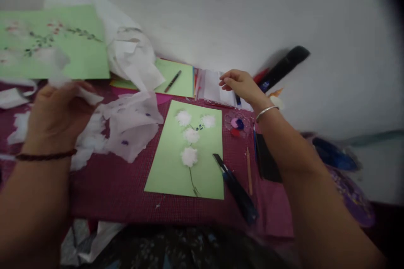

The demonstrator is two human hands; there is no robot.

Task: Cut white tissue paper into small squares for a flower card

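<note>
My left hand [63,109] is raised at the left with its fingers closed on a piece of white tissue paper [90,96]. Behind that hand stands a green sheet [85,63] with blurred flowers and dark leaves on it. My right hand [238,84] hovers near a clear plastic packet [214,88] at the back, fingers loosely bent and apart, with nothing visible in them. Between my arms lies a green card [164,168] bearing several fluffy white flowers [189,156] and a drawn stem.
A black utility knife [238,191] overlaps the card's right edge, beside a pencil [249,172]. A paint palette [238,124] sits farther back. Crumpled tissue [132,130] and white paper pieces [91,138] lie left. A pen [173,81] rests on stacked coloured paper [186,80] by the wall.
</note>
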